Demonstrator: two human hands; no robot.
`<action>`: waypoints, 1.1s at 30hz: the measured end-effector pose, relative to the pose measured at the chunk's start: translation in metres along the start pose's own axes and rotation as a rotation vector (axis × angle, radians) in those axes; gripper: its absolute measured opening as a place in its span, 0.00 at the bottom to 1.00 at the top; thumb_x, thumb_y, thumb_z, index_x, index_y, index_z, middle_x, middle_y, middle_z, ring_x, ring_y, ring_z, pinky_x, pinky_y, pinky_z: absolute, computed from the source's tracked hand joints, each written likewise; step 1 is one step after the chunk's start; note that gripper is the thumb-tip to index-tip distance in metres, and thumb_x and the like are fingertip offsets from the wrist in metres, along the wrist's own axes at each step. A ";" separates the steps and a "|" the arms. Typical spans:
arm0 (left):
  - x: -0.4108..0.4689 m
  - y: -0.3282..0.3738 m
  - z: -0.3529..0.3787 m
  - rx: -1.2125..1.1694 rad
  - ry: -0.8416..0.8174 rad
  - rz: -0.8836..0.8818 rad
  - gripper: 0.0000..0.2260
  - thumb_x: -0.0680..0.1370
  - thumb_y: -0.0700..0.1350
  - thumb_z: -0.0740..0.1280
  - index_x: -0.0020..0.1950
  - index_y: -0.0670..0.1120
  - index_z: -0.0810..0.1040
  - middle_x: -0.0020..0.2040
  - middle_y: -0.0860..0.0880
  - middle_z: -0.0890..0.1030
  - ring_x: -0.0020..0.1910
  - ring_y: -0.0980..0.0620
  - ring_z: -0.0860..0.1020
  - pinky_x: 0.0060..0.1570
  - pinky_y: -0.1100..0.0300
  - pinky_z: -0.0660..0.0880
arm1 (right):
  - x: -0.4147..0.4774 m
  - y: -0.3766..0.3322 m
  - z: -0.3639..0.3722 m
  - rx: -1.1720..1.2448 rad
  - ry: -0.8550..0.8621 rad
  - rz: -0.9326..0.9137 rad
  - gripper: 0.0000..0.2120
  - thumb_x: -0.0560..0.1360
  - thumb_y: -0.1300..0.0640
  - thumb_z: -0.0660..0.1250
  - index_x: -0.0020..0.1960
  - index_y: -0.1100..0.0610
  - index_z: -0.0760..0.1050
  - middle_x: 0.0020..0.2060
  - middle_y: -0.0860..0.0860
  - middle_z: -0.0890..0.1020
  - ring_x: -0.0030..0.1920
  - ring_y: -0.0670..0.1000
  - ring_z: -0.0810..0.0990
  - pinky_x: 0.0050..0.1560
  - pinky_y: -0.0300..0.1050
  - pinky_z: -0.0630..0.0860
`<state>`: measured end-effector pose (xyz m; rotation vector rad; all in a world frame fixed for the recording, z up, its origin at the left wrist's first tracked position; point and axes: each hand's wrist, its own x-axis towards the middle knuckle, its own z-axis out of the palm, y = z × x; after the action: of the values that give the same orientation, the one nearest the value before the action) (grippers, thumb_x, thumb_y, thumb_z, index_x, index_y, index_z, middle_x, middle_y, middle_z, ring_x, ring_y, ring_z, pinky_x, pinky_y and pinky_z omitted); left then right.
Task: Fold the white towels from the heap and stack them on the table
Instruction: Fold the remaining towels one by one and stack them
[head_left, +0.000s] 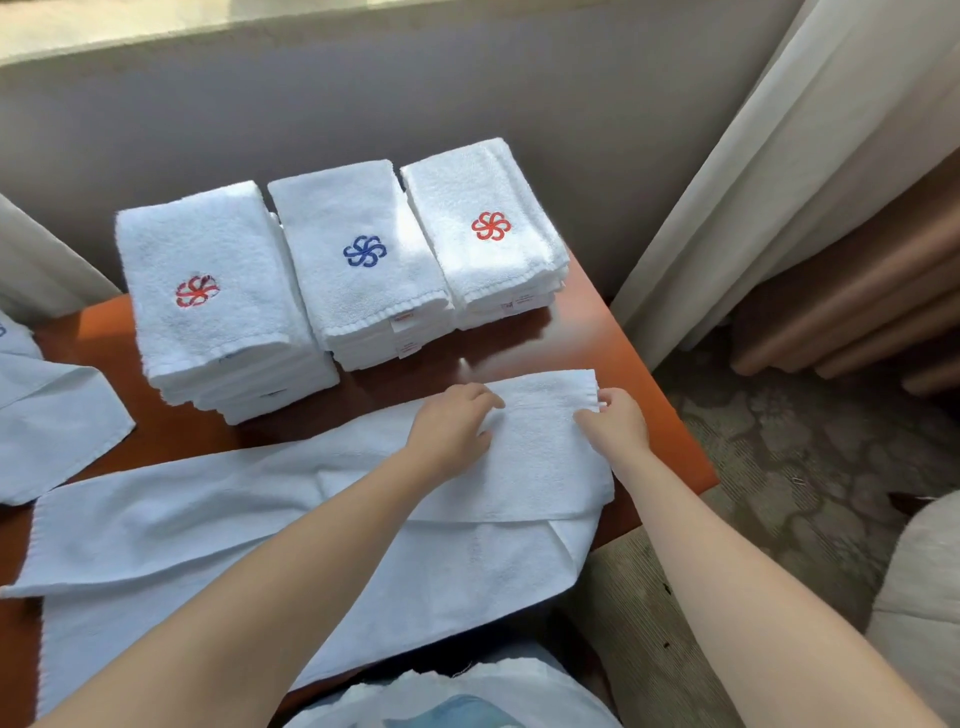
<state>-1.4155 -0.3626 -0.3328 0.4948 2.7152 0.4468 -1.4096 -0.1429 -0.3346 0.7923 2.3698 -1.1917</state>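
From my remote seat I saw the orange-brown table (670, 447) take up most of the view. It was set against a grey wall (571, 104), with a pale curtain (753, 182) hanging at the right. Across the table's near side lay the long towel (234, 530), white and spread lengthwise. Its right end was folded back over itself and its near right corner hung off the table's front edge. Behind it three piles of folded white towels stood in a row, close beside one another. The left stack (218, 338) carried a red flower mark (196, 291), the middle stack (358, 301) a blue flower mark (364, 251), and the right stack (483, 270) an orange-red flower mark (491, 225). At the table's left edge lay the loose cloth of the heap (52, 415), just beside the long towel's far end. The left hand (452, 426) rested on the folded end, fingers laid loosely flat, pressing the cloth and gripping nothing. The right hand (618, 421) sat at the right edge of that fold, its fingertips pinching the towel's hem.
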 end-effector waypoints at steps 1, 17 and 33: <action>0.003 0.001 0.001 0.007 -0.004 -0.008 0.21 0.77 0.43 0.64 0.70 0.52 0.72 0.70 0.53 0.72 0.67 0.49 0.70 0.58 0.55 0.70 | 0.001 -0.001 0.000 -0.027 0.022 -0.022 0.06 0.74 0.60 0.63 0.38 0.54 0.70 0.35 0.49 0.73 0.37 0.50 0.70 0.35 0.44 0.64; 0.013 0.007 -0.021 -0.033 0.131 -0.030 0.09 0.82 0.48 0.59 0.52 0.47 0.77 0.50 0.48 0.76 0.50 0.45 0.76 0.43 0.52 0.71 | -0.028 -0.025 -0.014 0.406 0.119 -0.318 0.11 0.77 0.55 0.70 0.59 0.54 0.81 0.59 0.42 0.80 0.63 0.43 0.75 0.62 0.37 0.72; -0.077 -0.015 -0.060 -0.063 0.201 0.170 0.16 0.82 0.54 0.63 0.64 0.47 0.70 0.53 0.48 0.80 0.49 0.43 0.79 0.45 0.49 0.74 | -0.133 -0.039 -0.006 0.518 0.583 -0.442 0.10 0.79 0.54 0.65 0.41 0.56 0.75 0.32 0.43 0.73 0.33 0.40 0.70 0.35 0.36 0.69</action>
<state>-1.3750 -0.4197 -0.2638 0.7017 2.8496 0.6577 -1.3316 -0.1988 -0.2342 0.8872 2.8353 -2.0465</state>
